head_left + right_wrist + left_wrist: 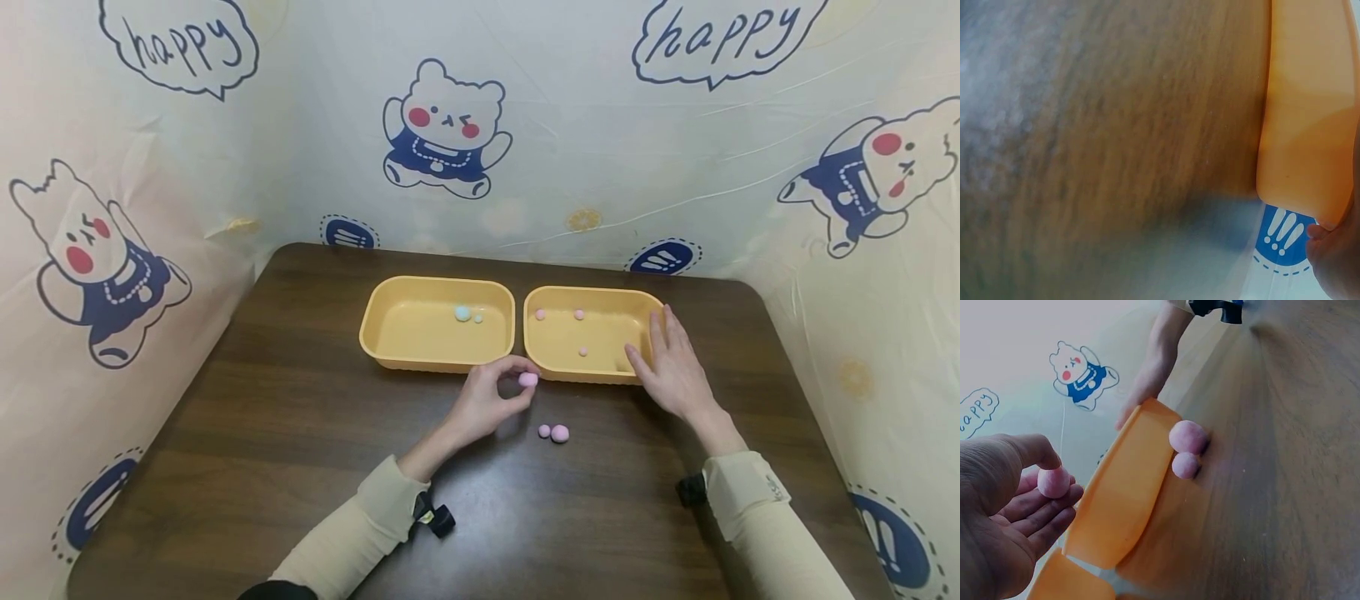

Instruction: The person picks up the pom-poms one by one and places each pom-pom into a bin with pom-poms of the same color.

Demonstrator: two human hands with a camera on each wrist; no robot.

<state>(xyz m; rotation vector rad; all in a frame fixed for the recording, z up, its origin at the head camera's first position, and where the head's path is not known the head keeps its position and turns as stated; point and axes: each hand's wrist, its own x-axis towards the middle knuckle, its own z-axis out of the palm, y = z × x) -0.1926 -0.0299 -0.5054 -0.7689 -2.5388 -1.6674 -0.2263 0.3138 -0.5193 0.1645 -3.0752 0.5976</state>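
Observation:
My left hand (487, 404) pinches a pink ball (528, 379) between thumb and fingers, just in front of the right yellow tray (592, 376). In the left wrist view the held pink ball (1054, 482) shows under the curled finger, the other fingers loosely extended. Two more pink balls, a small one (544, 431) and a larger one (559, 433), lie side by side on the table. My right hand (675, 367) rests at the right tray's right end, fingers straight and thumb spread over the near rim. Several small pink balls, one being the ball (579, 314), lie inside that tray.
A second yellow tray (435, 365) stands left of the first, holding a larger blue ball (462, 313) and a smaller one (478, 319). Both stand on a dark brown wooden table (285, 433). A printed cloth (315, 125) surrounds the table's back and sides.

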